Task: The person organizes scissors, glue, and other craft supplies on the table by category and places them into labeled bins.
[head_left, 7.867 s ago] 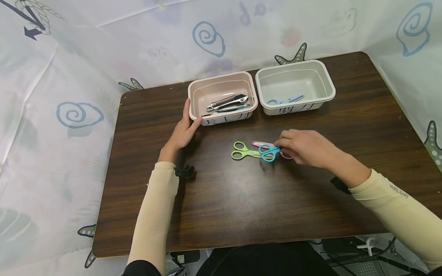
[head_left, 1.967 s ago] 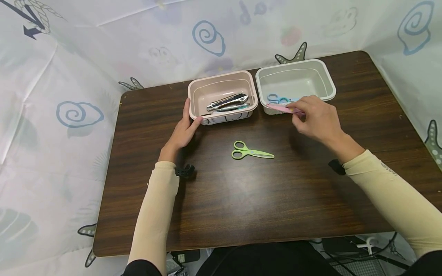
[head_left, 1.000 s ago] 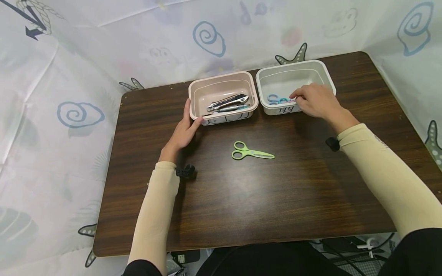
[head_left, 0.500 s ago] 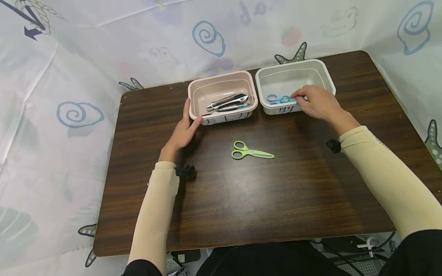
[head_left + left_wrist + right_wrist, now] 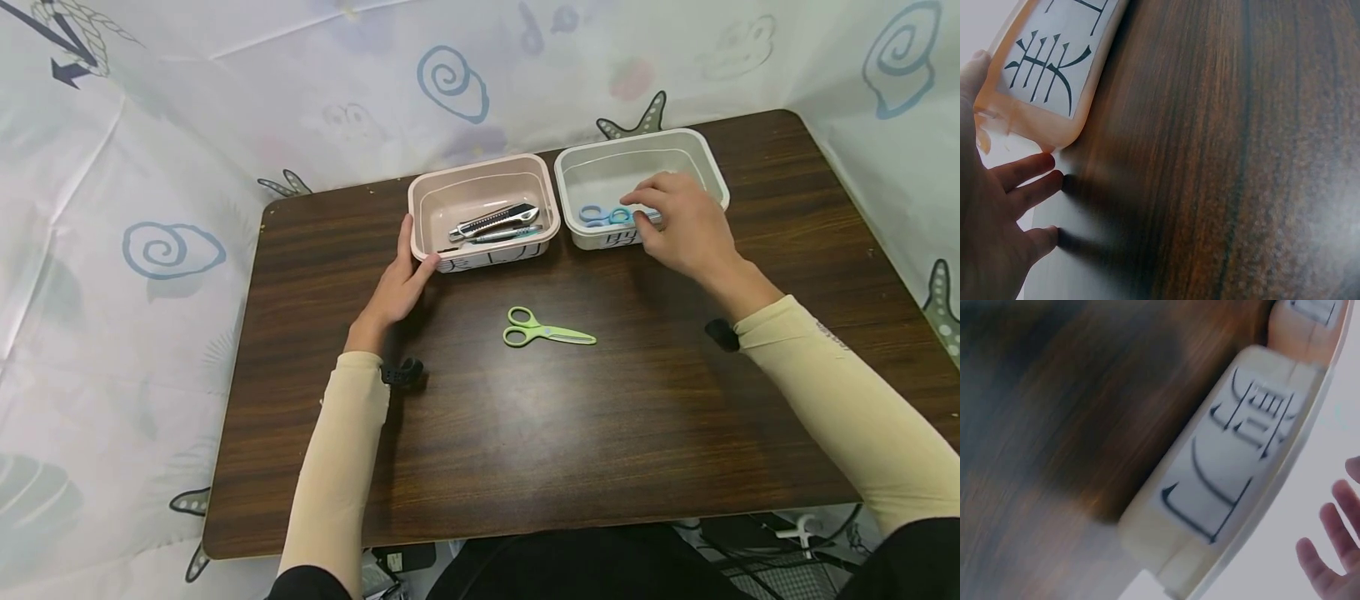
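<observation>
A pink bin [image 5: 420, 200] holds a utility knife [image 5: 501, 218] and a slim teal-grey pen-like tool [image 5: 508, 235]. My left hand [image 5: 393, 287] rests at its front left corner, fingers straight along the side and thumb at the front rim. In the grey-white bin [image 5: 716, 187] lie light blue scissors [image 5: 592, 214] and turquoise scissors [image 5: 619, 215]; their blades are partly hidden. Above that bin's front rim hovers my right hand [image 5: 686, 225], thumb and fingers spread apart, nothing visible between them. Pink scissors are not visible now. Green scissors [image 5: 551, 332] lie on the table, blades to the right.
Both bins stand side by side at the back of the dark wooden table [image 5: 480, 450], with lettered labels on their fronts. A patterned curtain [image 5: 337, 92] hangs behind the table and at its sides. Cables [image 5: 750, 558] show below the front edge.
Turquoise scissors, then pink scissors, went from the table into the grey-white bin by my right hand. Its fingers have since parted and let go. My left hand has stayed at the pink bin.
</observation>
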A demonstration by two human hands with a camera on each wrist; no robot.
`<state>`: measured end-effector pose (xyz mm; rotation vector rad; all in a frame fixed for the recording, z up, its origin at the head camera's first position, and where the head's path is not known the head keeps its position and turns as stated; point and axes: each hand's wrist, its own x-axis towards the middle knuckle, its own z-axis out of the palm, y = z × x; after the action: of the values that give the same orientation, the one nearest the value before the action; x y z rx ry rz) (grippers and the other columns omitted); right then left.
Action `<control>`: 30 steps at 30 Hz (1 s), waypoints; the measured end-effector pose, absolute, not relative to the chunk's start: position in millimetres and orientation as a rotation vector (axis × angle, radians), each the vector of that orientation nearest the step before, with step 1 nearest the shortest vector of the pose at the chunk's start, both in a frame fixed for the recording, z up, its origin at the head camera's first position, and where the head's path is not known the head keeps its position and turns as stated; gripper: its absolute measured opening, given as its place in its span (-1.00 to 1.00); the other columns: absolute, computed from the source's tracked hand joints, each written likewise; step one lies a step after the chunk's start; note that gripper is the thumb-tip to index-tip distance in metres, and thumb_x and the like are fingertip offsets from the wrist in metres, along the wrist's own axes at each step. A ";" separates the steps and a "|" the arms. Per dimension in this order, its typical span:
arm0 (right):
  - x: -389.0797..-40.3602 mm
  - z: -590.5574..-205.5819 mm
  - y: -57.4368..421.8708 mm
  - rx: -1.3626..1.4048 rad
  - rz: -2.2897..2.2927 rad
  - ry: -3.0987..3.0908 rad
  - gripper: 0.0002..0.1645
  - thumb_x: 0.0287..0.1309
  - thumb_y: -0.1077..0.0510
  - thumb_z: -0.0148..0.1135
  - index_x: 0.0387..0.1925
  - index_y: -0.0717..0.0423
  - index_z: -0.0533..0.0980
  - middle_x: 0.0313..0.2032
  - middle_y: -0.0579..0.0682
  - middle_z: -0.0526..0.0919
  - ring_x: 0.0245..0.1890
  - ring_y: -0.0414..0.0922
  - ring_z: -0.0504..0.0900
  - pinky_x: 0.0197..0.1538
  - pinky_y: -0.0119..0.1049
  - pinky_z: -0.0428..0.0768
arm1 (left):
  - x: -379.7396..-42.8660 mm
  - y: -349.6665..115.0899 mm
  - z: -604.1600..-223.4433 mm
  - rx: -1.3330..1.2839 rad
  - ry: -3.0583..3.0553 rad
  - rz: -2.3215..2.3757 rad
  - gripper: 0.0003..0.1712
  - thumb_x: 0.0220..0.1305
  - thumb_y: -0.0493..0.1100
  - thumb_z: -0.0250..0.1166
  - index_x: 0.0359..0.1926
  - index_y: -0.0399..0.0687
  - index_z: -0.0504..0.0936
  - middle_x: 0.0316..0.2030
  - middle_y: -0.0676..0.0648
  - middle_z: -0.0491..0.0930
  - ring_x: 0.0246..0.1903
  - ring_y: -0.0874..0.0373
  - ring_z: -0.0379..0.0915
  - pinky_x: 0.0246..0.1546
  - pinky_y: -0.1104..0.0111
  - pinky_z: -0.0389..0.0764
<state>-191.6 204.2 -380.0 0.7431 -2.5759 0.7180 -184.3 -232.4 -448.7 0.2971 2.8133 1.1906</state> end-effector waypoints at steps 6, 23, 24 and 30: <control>-172.3 -383.7 181.0 1.006 0.670 -2.354 -0.67 0.01 0.39 0.23 -0.14 0.20 0.68 -0.20 0.11 0.63 -0.21 0.13 0.54 -0.17 0.01 0.48 | -184.6 -232.4 -449.8 0.303 2.808 1.201 -0.05 0.40 0.37 -0.04 0.52 0.49 -0.46 0.50 -0.11 0.00 0.37 -0.12 0.13 0.30 -0.06 0.16; -110.4 -441.2 133.1 1.394 0.515 -2.759 -0.56 0.20 0.06 0.36 0.10 0.06 0.60 -0.10 -0.05 0.61 -0.12 -0.09 0.56 -0.22 -0.12 0.59 | -184.7 -232.4 -449.7 0.291 2.801 1.188 -0.04 0.40 0.37 -0.03 0.53 0.45 -0.46 0.50 -0.12 0.01 0.37 -0.14 0.13 0.30 -0.09 0.15; -108.9 -442.3 132.2 1.393 0.516 -2.765 -0.55 0.20 0.04 0.36 0.11 0.06 0.59 -0.09 -0.04 0.61 -0.11 -0.09 0.56 -0.22 -0.11 0.59 | -184.5 -232.3 -449.7 0.291 2.799 1.189 -0.04 0.40 0.37 -0.03 0.53 0.45 -0.46 0.50 -0.12 0.01 0.37 -0.14 0.13 0.30 -0.09 0.15; -103.5 -448.0 128.8 1.395 0.501 -2.738 -0.52 0.19 0.04 0.37 0.14 0.07 0.57 -0.06 -0.02 0.62 -0.07 -0.07 0.56 -0.22 -0.11 0.60 | -184.7 -232.0 -449.9 0.297 2.798 1.198 -0.05 0.41 0.36 -0.02 0.52 0.49 -0.46 0.49 -0.13 0.03 0.36 -0.15 0.14 0.29 -0.09 0.15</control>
<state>-103.5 128.8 -448.0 1.3950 -2.7380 0.5007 -184.7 -232.0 -449.9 0.2974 2.7976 1.1983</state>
